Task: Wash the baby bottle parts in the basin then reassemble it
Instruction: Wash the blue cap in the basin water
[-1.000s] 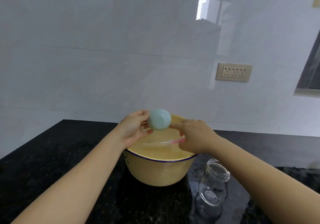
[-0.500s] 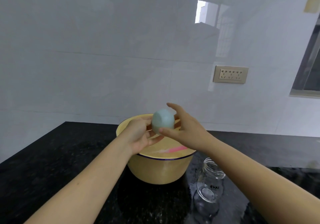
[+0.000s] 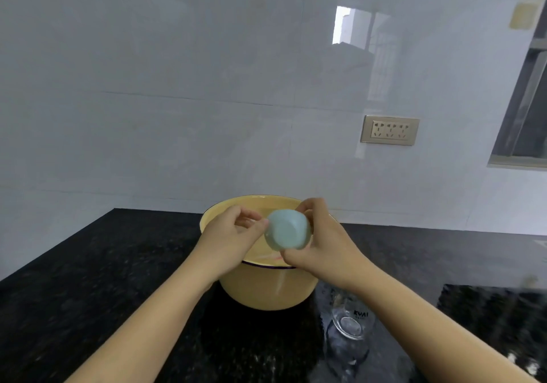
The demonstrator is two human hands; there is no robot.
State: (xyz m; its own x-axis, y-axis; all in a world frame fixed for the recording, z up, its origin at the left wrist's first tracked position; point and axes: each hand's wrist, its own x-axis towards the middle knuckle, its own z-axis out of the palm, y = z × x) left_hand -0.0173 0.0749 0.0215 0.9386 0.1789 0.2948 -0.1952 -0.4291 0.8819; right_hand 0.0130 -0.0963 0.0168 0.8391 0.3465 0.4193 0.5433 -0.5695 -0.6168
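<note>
The pale blue cap [image 3: 286, 230] is held just above the yellow basin [image 3: 266, 291], the right hand [image 3: 322, 246] curled round it, the left hand [image 3: 231, 234] pinching its edge. The glass bottle [image 3: 350, 323] stands bare beside the basin, so reassembly seems not yet begun.

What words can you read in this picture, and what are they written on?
"KVAI" (first letter unsure): printed on the clear glass bottle standing on the counter.
Smaller line beneath it: too blurred to read.
No writing shows on the blue cap, yellow basin or wall socket.
</note>
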